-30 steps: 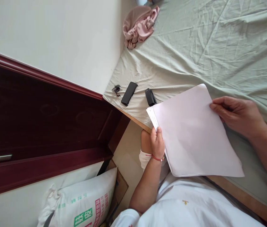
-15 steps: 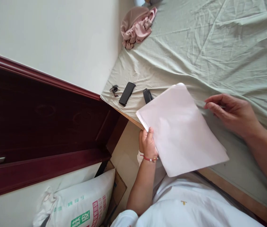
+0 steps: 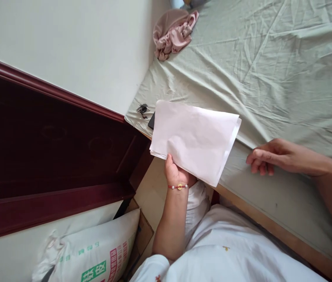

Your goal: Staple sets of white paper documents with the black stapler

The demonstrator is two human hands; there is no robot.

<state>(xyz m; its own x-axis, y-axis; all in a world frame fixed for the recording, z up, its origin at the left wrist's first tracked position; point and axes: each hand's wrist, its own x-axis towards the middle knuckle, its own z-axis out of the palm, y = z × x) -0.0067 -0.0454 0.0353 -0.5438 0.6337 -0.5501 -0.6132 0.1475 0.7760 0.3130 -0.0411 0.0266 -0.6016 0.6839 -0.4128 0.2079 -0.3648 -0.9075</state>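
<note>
A thin stack of blank white paper sheets (image 3: 193,137) lies across my left hand (image 3: 176,172), with the thumb on top along the near edge and the fingers hidden underneath. The sheets sit a little fanned at their left and right edges, above the front corner of the bed. To the right of the paper, my right hand (image 3: 262,158) hangs over the bedsheet, apart from the stack. Its fingers are loosely bent and hold nothing that I can see. A black phone (image 3: 151,122) shows only a corner from under the paper's left side.
Keys (image 3: 143,109) lie near the bed corner by the wall. Crumpled pink cloth (image 3: 173,37) rests farther back on the wrinkled green bedsheet (image 3: 271,70). At left stand a dark red door (image 3: 51,137) and, below it, a filled white sack (image 3: 104,243) beside cardboard.
The paper stack has turned and shifted left in my left hand, now covering the black object beside the phone and most of the phone. My right hand has moved slightly down, its fingers drooping.
</note>
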